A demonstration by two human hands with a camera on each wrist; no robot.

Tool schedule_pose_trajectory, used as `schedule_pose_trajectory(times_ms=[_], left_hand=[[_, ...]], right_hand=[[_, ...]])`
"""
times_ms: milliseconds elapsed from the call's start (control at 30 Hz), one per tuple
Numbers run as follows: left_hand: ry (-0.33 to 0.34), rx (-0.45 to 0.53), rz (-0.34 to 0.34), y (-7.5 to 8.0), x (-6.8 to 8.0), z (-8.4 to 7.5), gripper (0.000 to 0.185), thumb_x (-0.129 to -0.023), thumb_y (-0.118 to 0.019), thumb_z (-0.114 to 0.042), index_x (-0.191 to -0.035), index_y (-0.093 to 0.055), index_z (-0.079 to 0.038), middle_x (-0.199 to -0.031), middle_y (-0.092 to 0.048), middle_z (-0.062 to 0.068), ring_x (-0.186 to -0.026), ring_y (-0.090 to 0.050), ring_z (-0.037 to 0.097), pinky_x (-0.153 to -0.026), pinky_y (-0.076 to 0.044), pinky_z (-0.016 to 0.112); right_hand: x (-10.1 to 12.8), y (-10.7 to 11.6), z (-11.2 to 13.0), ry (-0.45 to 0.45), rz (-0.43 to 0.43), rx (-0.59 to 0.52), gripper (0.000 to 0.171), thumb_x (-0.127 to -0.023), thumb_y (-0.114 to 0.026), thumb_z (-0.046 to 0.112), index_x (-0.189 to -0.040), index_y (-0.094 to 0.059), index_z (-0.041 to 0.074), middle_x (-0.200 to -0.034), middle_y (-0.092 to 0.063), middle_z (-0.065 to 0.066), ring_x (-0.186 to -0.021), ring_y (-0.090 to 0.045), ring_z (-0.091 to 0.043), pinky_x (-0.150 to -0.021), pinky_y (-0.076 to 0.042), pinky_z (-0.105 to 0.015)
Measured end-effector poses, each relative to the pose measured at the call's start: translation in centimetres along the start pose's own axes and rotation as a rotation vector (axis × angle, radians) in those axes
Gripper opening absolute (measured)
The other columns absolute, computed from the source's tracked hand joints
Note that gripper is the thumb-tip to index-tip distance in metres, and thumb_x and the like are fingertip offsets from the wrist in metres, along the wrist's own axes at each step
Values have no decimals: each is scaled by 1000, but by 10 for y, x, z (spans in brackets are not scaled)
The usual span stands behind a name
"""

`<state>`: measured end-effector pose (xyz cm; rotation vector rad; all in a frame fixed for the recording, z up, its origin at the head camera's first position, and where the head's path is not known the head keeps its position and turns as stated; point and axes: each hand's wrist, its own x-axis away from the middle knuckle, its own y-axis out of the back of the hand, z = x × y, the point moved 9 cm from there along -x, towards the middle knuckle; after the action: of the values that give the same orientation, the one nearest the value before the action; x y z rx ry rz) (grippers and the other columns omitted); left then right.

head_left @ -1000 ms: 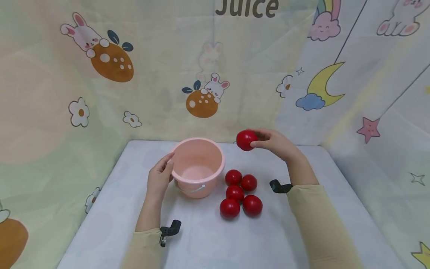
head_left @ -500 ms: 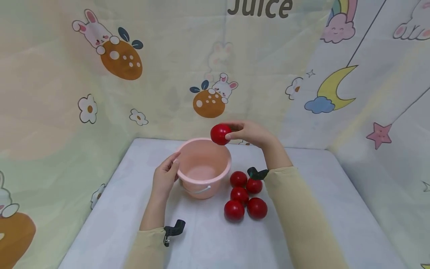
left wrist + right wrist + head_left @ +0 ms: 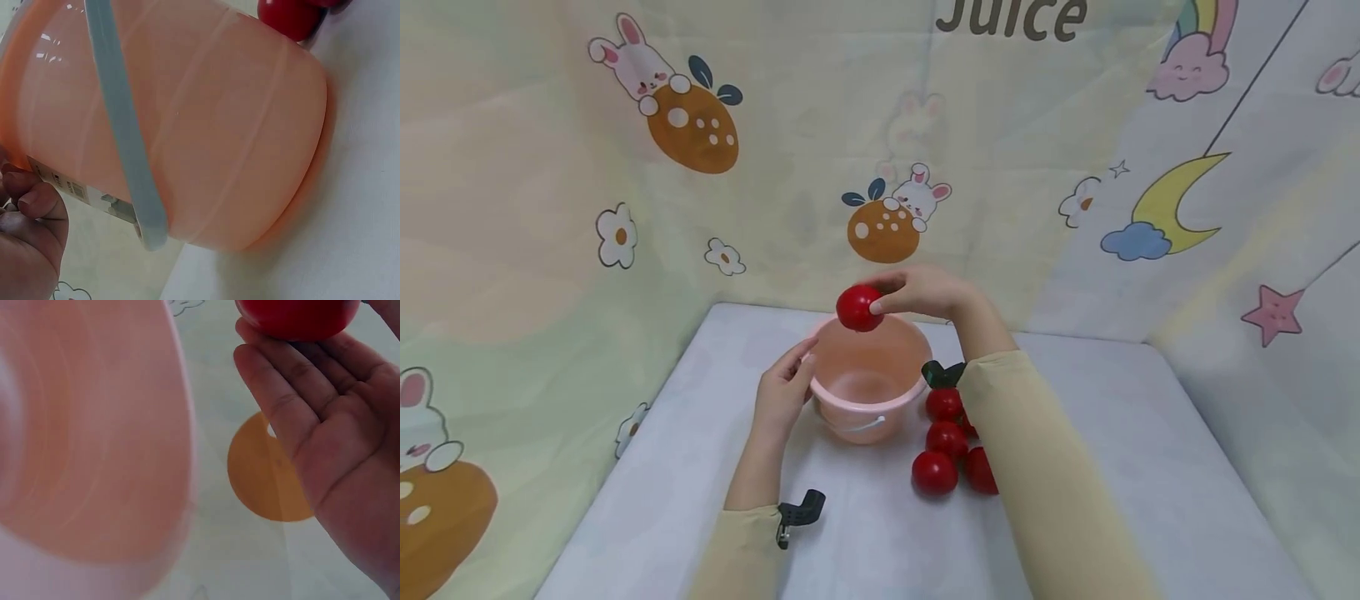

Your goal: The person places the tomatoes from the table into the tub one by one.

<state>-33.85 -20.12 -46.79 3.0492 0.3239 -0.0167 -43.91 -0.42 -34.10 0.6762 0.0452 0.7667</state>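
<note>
The person's right hand (image 3: pixel 925 293) pinches a glossy red ball-shaped tomato (image 3: pixel 859 307) at its fingertips, holding it in the air just above the far rim of a round pale pink plastic bucket (image 3: pixel 869 379). The left hand (image 3: pixel 782 393) rests against the bucket's left wall, fingers lightly curled round the rim, steadying it. The bucket stands upright on a white table (image 3: pixel 1120 467) and looks empty inside. Just beside the bucket, on its right, lie more red tomatoes (image 3: pixel 942 442) in a cluster, partly hidden by the right sleeve. The step in hand seems to be placing the tomato; a release over the opening would call for centring it first.
</note>
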Motion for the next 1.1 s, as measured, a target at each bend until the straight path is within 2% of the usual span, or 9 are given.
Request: schedule_pose_trajectory(times_ms=[133,233,367,500,633,700,933,1100], left_hand=[[34,-16,2,-1,1,2,37,-92,-63,-51,-129,-63,-42,-90,-48,5,-78,-51,18,-70,-54,22],[45,-26,3,-2,1,1,35,-93,-62,-51,-127,-62,-45,-92,-49,6,-80,-51,20,-70,-54,23],[41,-23,5,-3,1,0,33,-95,-62,-45,-128,-63,-44,-91,-48,6,-81,-50,21,-68,-52,23],[44,-13,16,-2,1,1,32,-95,-62,-44,-127,-63,-44,-92,-50,7,-81,-51,21,-68,-52,23],[42,-15,7,1,1,0,32,-95,-62,-45,-126,-63,-46,-92,-52,7,-83,-52,22,-70,-54,25],[40,-25,4,1,0,-1,32,-95,-62,-46,-127,-62,-46,-92,-52,7,-82,-53,22,-70,-54,25],[33,-38,2,2,0,-2,32,-95,-62,-44,-127,-63,-43,-89,-50,7,-76,-51,22,-67,-53,24],[17,-44,12,2,-1,-3,32,-96,-61,-44,-128,-63,-42,-89,-51,7,-75,-52,21,-65,-53,24]], right_hand=[[-11,-13,-3,-34,70,11,45,-80,-79,46,-123,-66,37,-117,-69,6,-117,-59,-21,-95,-53,-44],[-18,-23,-12,-100,114,2,45,-79,-80,44,-121,-67,33,-117,-70,4,-114,-62,-21,-94,-55,-41],[-27,-38,-27,-178,181,-63,49,-82,-80,36,-126,-65,23,-121,-67,-1,-115,-63,-24,-98,-53,-43],[-36,-50,-34,-213,216,-99,50,-83,-79,30,-128,-64,17,-123,-65,-5,-117,-61,-27,-102,-50,-47],[-46,-60,-35,-222,225,-40,48,-81,-81,33,-124,-65,18,-121,-66,-3,-116,-61,-26,-100,-51,-46],[-49,-68,-37,-239,246,-43,47,-81,-81,33,-123,-65,18,-121,-66,-2,-116,-60,-25,-101,-51,-47],[-54,-101,-39,-278,346,-197,40,-86,-76,17,-124,-63,18,-128,-60,-6,-121,-56,-28,-106,-46,-50],[-58,-112,-45,-319,338,-185,40,-85,-76,13,-123,-64,18,-126,-59,-6,-118,-55,-27,-103,-49,-48]])
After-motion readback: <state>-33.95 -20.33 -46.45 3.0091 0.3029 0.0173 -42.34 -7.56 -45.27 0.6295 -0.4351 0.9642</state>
